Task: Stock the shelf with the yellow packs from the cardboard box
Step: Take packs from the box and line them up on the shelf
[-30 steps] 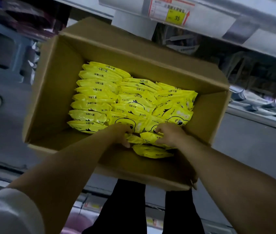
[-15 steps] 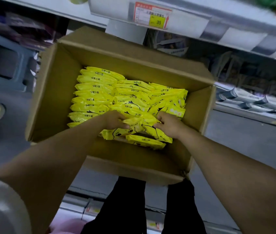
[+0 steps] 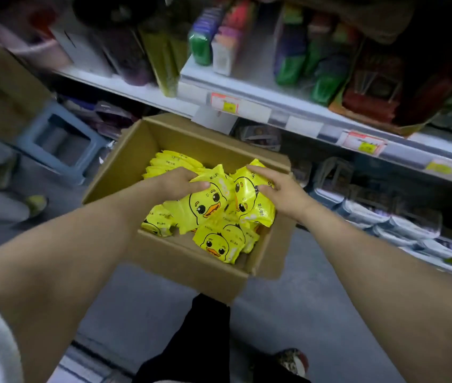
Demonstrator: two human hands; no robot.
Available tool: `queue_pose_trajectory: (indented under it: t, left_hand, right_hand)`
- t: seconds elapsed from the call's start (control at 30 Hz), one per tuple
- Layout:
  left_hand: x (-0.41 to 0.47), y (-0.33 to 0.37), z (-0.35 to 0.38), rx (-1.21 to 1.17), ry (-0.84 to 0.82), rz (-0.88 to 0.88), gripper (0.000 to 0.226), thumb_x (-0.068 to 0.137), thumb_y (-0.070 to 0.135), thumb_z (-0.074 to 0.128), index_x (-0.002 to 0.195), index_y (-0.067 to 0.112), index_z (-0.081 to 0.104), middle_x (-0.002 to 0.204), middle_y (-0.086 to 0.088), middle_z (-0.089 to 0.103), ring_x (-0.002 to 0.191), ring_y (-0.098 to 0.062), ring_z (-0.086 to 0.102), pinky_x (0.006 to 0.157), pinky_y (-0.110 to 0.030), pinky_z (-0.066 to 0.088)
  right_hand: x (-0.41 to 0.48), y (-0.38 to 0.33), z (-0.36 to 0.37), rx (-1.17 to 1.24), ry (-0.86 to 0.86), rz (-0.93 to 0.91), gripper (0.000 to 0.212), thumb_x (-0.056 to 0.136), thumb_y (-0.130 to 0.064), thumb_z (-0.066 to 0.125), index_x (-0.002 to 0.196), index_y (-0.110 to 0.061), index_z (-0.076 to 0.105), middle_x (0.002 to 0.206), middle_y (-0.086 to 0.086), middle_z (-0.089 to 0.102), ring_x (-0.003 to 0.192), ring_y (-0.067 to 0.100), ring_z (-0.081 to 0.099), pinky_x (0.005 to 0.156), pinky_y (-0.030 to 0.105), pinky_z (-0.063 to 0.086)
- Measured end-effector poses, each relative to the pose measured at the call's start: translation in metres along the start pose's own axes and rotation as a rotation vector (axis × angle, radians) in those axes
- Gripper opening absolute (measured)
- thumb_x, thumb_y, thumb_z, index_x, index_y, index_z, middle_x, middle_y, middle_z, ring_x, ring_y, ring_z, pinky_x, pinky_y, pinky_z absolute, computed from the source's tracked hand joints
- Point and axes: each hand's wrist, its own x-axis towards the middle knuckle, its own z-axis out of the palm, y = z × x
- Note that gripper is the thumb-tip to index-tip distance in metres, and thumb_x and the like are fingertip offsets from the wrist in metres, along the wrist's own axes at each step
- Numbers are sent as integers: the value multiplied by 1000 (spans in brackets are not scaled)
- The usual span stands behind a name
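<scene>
An open cardboard box [image 3: 125,172] stands on the floor below the shelves, part filled with yellow packs printed with a duck face. My left hand [image 3: 175,183] grips the top of a bunch of yellow packs [image 3: 202,205], lifted above the box. My right hand [image 3: 280,189] holds the other side of the bunch, fingers curled over a second pack [image 3: 249,200]. More yellow packs [image 3: 169,164] lie stacked in the far left of the box, and loose ones [image 3: 219,241] hang or lie near its front wall.
A white shelf edge [image 3: 296,117] with price tags runs behind the box, loaded with green and purple goods [image 3: 291,59]. Lower shelves at the right hold clear-wrapped items [image 3: 401,225]. A blue plastic stool [image 3: 59,139] stands at the left. My dark trouser leg [image 3: 197,335] is below.
Both hands have gathered a bunch of packs and lifted it up from the box. The view has tilted up, showing the stocked shelf above.
</scene>
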Motion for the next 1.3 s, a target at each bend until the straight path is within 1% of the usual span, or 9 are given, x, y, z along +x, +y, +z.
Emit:
queue_pose_trajectory:
  t: [0.1, 0.2, 0.3, 0.43, 0.53, 0.67, 0.77, 0.93, 1.3]
  left_hand:
    - [-42, 53, 16, -42, 82, 37, 32, 94, 51, 55, 100, 22, 67, 88, 0, 58, 82, -19, 54, 68, -28, 40]
    - [-81, 115, 40, -220, 76, 106, 30, 92, 40, 63, 115, 21, 66, 99, 7, 69, 92, -15, 64, 88, -32, 51]
    - [-111, 177, 61, -254, 1, 196, 37, 84, 25, 76, 117, 15, 66, 105, -3, 74, 97, -19, 71, 92, -41, 55]
    - [-140, 256, 87, -114, 78, 236, 35, 75, 28, 84, 104, 18, 69, 95, -5, 76, 84, -23, 73, 73, -40, 60]
    - [-160, 311, 106, -125, 100, 314, 19, 78, 19, 82, 91, 14, 69, 79, -2, 76, 64, -14, 72, 57, -27, 58]
    - [-177, 377, 122, -101, 22, 376, 33, 80, 12, 79, 111, 11, 65, 92, -8, 76, 81, -24, 74, 74, -40, 61]
    - [-183, 430, 128, -24, 11, 433, 31, 81, 13, 78, 108, 16, 64, 94, -8, 76, 81, -25, 74, 73, -42, 61]
    - [-179, 518, 138, 89, 25, 546, 32, 76, 15, 82, 105, 16, 67, 91, -7, 76, 78, -24, 74, 73, -44, 61]
    - [-104, 727, 161, 275, 41, 756, 53, 70, 26, 87, 112, 7, 63, 103, -7, 73, 84, -21, 71, 72, -32, 56]
  right_hand:
    - [-44, -15, -34, -19, 81, 10, 37, 97, -10, 51, 121, -33, 67, 126, -7, 64, 110, 10, 59, 101, 33, 46]
    - [-103, -27, -80, 15, 199, 29, 9, 91, -35, 64, 98, -40, 68, 102, -16, 66, 87, 7, 58, 78, 26, 46]
    - [-163, -38, -126, 3, 324, 56, 45, 62, -57, 84, 91, -37, 57, 99, -11, 64, 91, 11, 59, 77, 30, 49]
    - [-229, -38, -182, -77, 511, 9, 60, 62, -32, 91, 104, -32, 48, 100, 4, 65, 95, 27, 60, 75, 34, 46]
    - [-272, -31, -227, -143, 599, -30, 92, 62, -27, 90, 138, -40, 40, 124, -5, 59, 112, 21, 56, 88, 29, 43]
    - [-326, -23, -279, -78, 703, 13, 127, 59, -27, 93, 156, -35, 11, 152, -3, 39, 137, 20, 40, 108, 32, 34]
    - [-366, -17, -312, -101, 804, 57, 115, 60, -26, 93, 153, -19, 25, 145, -1, 46, 136, 21, 41, 105, 26, 32]
    - [-416, -6, -375, -180, 908, 119, 56, 62, -33, 90, 111, -24, 64, 99, -5, 69, 95, 20, 65, 81, 31, 50]
    - [-437, 20, -551, -227, 1280, 157, 53, 69, -29, 87, 117, -21, 65, 102, -3, 70, 94, 19, 63, 86, 32, 50]
